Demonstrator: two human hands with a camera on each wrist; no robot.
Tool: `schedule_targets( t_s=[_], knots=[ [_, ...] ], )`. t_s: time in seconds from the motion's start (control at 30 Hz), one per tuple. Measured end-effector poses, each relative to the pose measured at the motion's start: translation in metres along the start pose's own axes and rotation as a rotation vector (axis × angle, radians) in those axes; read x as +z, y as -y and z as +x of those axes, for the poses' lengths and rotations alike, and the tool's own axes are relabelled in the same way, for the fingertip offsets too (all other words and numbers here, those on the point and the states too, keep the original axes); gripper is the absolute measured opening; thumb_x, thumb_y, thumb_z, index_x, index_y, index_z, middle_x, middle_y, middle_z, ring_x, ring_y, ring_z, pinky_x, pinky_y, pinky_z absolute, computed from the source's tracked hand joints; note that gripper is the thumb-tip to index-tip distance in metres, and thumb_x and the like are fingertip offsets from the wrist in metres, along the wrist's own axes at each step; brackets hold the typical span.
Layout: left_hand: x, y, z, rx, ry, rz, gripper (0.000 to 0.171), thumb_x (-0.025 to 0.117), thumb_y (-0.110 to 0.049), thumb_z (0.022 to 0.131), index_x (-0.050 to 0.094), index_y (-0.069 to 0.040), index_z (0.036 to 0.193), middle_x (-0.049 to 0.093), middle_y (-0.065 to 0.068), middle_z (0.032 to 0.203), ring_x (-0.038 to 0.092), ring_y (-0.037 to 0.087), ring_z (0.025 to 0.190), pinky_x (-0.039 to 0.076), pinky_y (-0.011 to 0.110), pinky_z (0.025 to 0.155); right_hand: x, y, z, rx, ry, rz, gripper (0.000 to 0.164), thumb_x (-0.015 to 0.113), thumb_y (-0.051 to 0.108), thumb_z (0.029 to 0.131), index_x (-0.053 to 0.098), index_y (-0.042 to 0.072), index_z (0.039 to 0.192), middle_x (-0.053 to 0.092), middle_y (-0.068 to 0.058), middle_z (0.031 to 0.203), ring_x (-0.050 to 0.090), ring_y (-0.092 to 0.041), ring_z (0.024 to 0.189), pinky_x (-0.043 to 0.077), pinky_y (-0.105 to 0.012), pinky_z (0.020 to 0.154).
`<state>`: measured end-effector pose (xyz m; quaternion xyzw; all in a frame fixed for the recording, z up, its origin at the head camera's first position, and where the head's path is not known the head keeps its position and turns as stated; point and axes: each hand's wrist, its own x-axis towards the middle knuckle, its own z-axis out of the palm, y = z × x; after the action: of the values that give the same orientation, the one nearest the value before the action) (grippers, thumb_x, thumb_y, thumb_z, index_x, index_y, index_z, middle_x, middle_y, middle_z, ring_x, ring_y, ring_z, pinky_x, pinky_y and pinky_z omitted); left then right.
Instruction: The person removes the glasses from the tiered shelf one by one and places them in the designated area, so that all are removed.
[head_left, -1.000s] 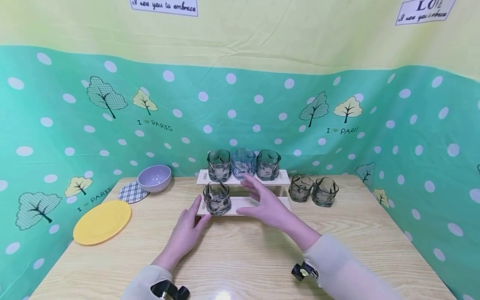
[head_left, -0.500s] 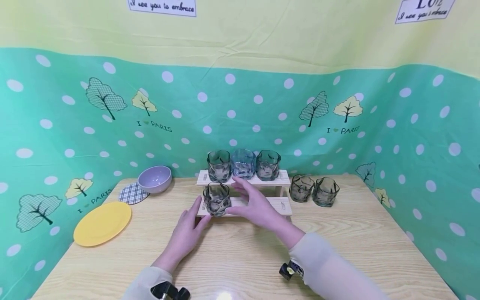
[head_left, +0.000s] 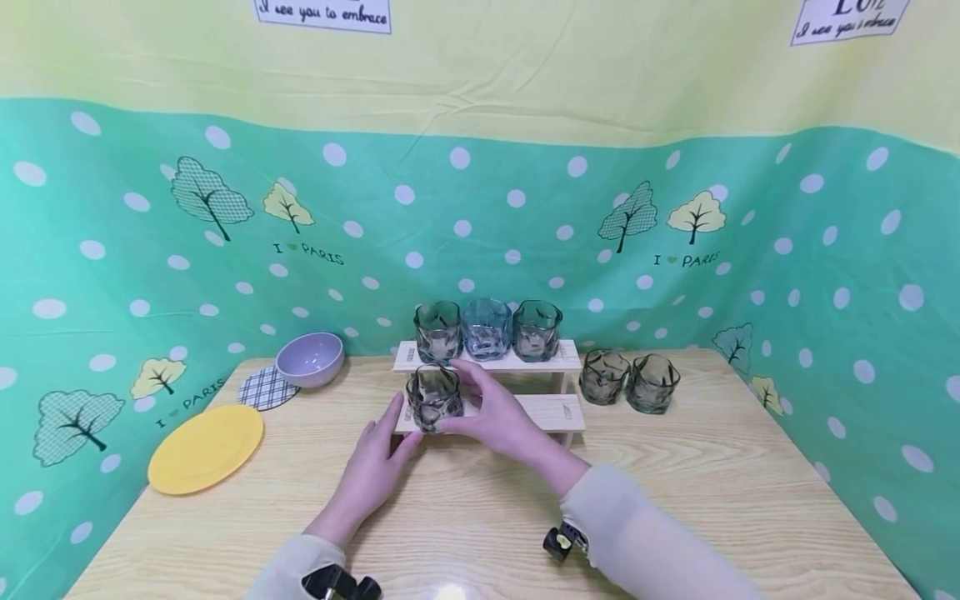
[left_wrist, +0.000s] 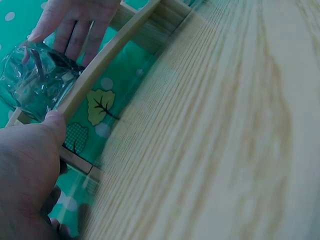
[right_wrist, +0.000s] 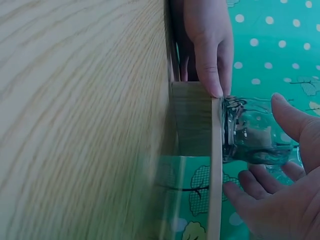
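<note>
A two-tier wooden rack (head_left: pixel 551 410) stands near the back of the table. On the left part of its lower tier sits a smoky faceted drinking glass (head_left: pixel 433 402). My left hand (head_left: pixel 371 467) grips the left end of that tier, thumb on the front edge and fingers beyond it, as the right wrist view also shows. From the right, my right hand (head_left: pixel 498 418) reaches around the glass with spread, nearly straight fingers. Its thumb (right_wrist: pixel 290 117) lies close to the glass; whether it touches is unclear. On the upper tier stand two smoky glasses and a bluish glass (head_left: pixel 487 331) between them.
Two more smoky glasses (head_left: pixel 602 379) stand on the table right of the rack. At the left are a purple bowl (head_left: pixel 310 360), a checked round mat (head_left: pixel 266 388) and a yellow plate (head_left: pixel 206 450). A green patterned cloth (head_left: pixel 517 225) hangs behind.
My right hand has moved left along the lower tier, up to the glass. The left hand stays at the rack's left end, and the glasses have not moved.
</note>
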<state>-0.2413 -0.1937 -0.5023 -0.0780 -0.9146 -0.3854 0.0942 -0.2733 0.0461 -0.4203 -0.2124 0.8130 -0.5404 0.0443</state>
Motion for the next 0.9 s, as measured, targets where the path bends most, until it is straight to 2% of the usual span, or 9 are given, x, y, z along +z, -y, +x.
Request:
schedule_targets(
  t_s=[0.2, 0.3, 0.53, 0.9],
  knots=[
    [-0.001, -0.002, -0.001, -0.013, 0.002, 0.011, 0.079, 0.063, -0.044, 0.113, 0.028, -0.011, 0.176, 0.043, 0.022, 0.17, 0.027, 0.065, 0.155, 0.025, 0.077, 0.126, 0.006, 0.0, 0.002, -0.003, -0.003, 0.039, 0.102, 0.098, 0.021, 0.086, 0.042, 0.018, 0.17, 0.053, -0.01, 0.165, 0.056, -0.035, 0.147, 0.045, -0.049, 0.126],
    [-0.001, -0.002, 0.0, -0.013, 0.001, 0.014, 0.079, 0.063, -0.044, 0.113, 0.028, -0.011, 0.176, 0.043, 0.022, 0.17, 0.026, 0.065, 0.155, 0.024, 0.077, 0.126, 0.008, 0.0, 0.002, 0.006, -0.007, 0.041, 0.102, 0.098, 0.022, 0.086, 0.041, 0.02, 0.17, 0.051, -0.009, 0.166, 0.057, -0.033, 0.146, 0.046, -0.047, 0.124],
    [0.0, -0.002, 0.002, 0.007, 0.007, 0.019, 0.078, 0.064, -0.036, 0.114, 0.027, -0.007, 0.175, 0.045, 0.022, 0.169, 0.029, 0.059, 0.157, 0.02, 0.069, 0.132, 0.012, 0.0, 0.004, 0.007, -0.01, 0.038, 0.103, 0.098, 0.025, 0.087, 0.04, 0.021, 0.171, 0.053, -0.009, 0.164, 0.056, -0.032, 0.147, 0.045, -0.048, 0.125],
    [-0.001, -0.002, 0.001, -0.005, 0.008, 0.025, 0.077, 0.064, -0.037, 0.114, 0.028, -0.007, 0.175, 0.044, 0.023, 0.169, 0.027, 0.063, 0.155, 0.022, 0.073, 0.13, 0.017, -0.002, 0.006, 0.028, -0.024, 0.022, 0.101, 0.098, 0.027, 0.087, 0.041, 0.026, 0.171, 0.054, -0.01, 0.164, 0.055, -0.033, 0.147, 0.043, -0.053, 0.126]
  ],
)
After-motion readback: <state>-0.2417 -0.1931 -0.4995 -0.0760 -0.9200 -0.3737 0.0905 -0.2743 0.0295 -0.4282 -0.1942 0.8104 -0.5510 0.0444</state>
